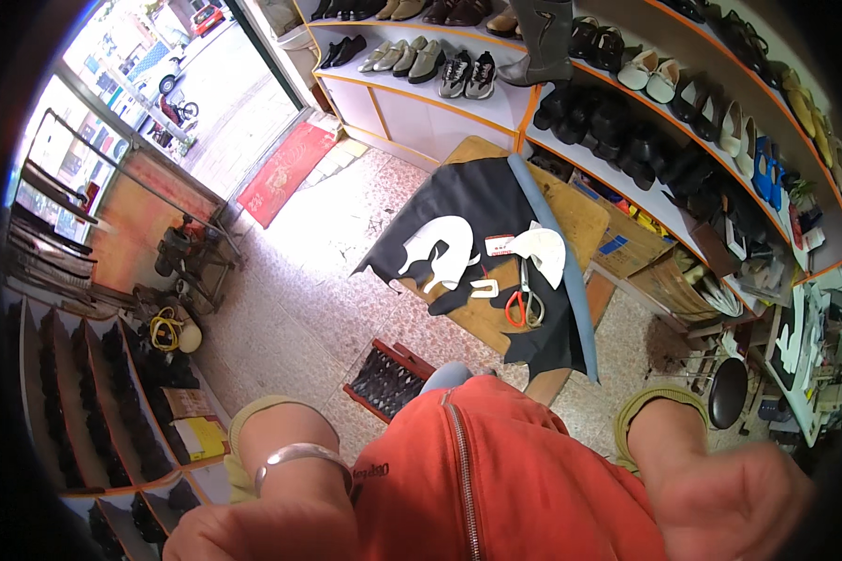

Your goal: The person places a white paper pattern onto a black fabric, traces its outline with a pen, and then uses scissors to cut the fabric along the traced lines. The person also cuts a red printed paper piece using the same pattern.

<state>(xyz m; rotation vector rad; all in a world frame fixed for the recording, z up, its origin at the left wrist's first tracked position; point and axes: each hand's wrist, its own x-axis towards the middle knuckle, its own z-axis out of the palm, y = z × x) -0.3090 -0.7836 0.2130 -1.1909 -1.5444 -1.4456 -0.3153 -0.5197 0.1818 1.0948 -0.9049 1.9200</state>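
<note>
My left hand (253,535) is low at the left, below a silver bangle (301,455); its fingers run out of the picture. On the lower right my right hand (744,500) is raised beside my red zip-front garment (505,449), smeared by motion, its fingers hidden. Neither hand touches the work table (491,323) ahead. Black sheet material (486,192) lies over that table, partly rolled at its right edge. On it are white curved pattern pieces (454,245), another white piece (544,252), a small white cut-out (484,288) and scissors (524,304) with a red-orange handle.
Shelves of shoes (664,140) curve around the back and right, with a tall grey boot (544,42). A tool rack (384,381) stands on the floor before me. A red mat (287,173) lies by the open doorway; a round stool (728,393) stands right.
</note>
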